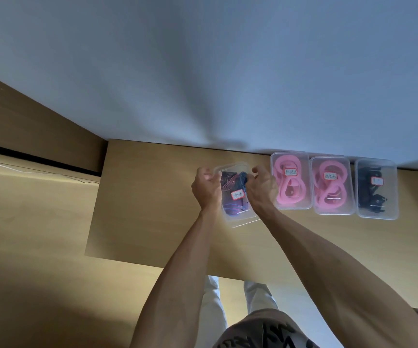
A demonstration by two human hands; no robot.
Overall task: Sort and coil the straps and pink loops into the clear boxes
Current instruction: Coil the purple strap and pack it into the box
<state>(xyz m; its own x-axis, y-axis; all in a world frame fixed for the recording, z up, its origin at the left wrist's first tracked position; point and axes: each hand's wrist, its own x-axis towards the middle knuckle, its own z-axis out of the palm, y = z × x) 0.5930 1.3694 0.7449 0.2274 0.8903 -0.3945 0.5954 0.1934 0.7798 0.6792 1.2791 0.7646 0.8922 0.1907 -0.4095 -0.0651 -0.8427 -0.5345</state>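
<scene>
My left hand (206,188) and right hand (260,188) grip the 2 long sides of a clear box (238,195) of dark patterned straps (231,187), its long axis running from the tabletop's (152,209) far edge toward me, slightly tilted. Along that far edge to the right stand 3 more boxes: 2 with pink loops (288,182), 1 with black straps (375,192)

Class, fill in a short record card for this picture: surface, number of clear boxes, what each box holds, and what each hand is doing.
surface: wooden table against a wall
clear boxes: four, each labelled
leftmost box: dark patterned straps
second box: pink loops
third box: pink loops
rightmost box: black straps
left hand: grips leftmost box's left side
right hand: grips its right side
</scene>
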